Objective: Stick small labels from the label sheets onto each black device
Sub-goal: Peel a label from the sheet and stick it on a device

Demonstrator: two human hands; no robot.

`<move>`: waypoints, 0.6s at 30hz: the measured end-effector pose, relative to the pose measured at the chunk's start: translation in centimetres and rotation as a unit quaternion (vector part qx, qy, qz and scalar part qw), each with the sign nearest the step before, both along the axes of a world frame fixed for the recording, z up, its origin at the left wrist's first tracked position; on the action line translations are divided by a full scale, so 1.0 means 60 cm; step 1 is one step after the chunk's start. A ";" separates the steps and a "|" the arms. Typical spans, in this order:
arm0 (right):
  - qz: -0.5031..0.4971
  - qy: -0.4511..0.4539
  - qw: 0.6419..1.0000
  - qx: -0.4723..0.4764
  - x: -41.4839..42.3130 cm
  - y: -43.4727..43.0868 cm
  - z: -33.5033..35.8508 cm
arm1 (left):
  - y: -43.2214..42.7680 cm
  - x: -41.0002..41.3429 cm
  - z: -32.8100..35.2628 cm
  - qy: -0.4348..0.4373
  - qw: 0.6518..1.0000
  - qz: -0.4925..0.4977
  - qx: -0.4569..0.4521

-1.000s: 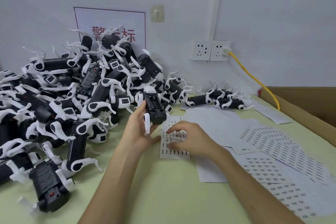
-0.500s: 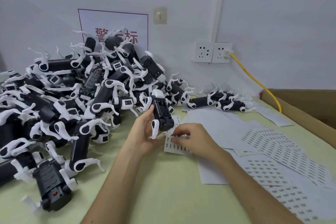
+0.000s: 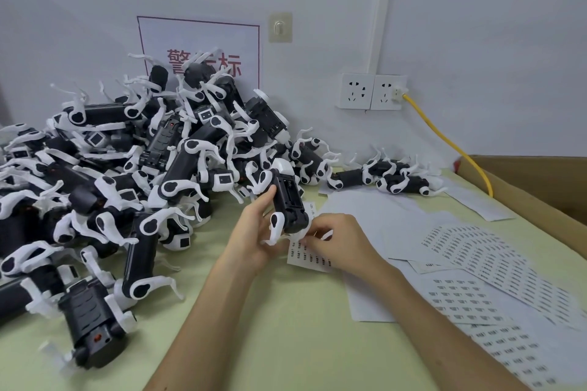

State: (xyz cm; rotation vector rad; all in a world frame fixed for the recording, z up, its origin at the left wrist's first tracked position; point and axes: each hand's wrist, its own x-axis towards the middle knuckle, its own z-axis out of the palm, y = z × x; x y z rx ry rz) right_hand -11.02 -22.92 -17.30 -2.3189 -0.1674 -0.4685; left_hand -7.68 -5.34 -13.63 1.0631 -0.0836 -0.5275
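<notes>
Nearest, at 7 o'clock of the view, one black-and-white device [image 3: 92,324] lies on the pale green bench [image 3: 286,336], its red-dotted end toward the camera. At 4 o'clock, printed label sheets [image 3: 463,298] overlap one another across the bench's right side, with blank white backing sheets [image 3: 374,216] beyond them. Just past the middle, the left hand [image 3: 254,241] grips the black device [image 3: 287,200] and holds it tilted above the bench, thumb along its left side, fingers curled behind it, and the white cap at 12 o'clock. Just at its 3 o'clock, the right hand [image 3: 336,241] has its fingers curled, the tips pinched together on the small label sheet [image 3: 306,259] that lies flat under it, touching the device's lower end; whether a label has lifted cannot be told. From 9 to 11 o'clock a big pile of devices [image 3: 143,168] leans against the wall. At 1 o'clock a few more devices [image 3: 390,176] lie in a short row. A cardboard box [image 3: 524,187] stands at 3 o'clock. On the wall are a sign with red characters [image 3: 200,51], twin sockets [image 3: 371,91] and a yellow cable [image 3: 444,143].
</notes>
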 end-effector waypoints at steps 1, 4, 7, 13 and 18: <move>-0.006 0.005 1.000 -0.003 0.000 0.000 0.001 | 0.000 -0.001 0.000 -0.002 1.000 -0.001 0.003; -0.012 0.020 1.000 -0.011 0.000 0.001 0.002 | 0.000 -0.003 0.001 -0.016 1.000 -0.008 0.014; -0.011 0.034 0.999 0.003 -0.002 0.005 0.004 | -0.004 -0.005 0.002 -0.020 0.999 -0.006 0.042; -0.028 0.063 0.998 0.003 -0.003 0.007 0.003 | -0.010 -0.002 -0.002 -0.017 0.998 -0.004 0.060; -0.068 0.075 0.995 0.001 -0.004 0.014 0.004 | -0.011 0.000 -0.011 -0.014 0.997 -0.005 0.071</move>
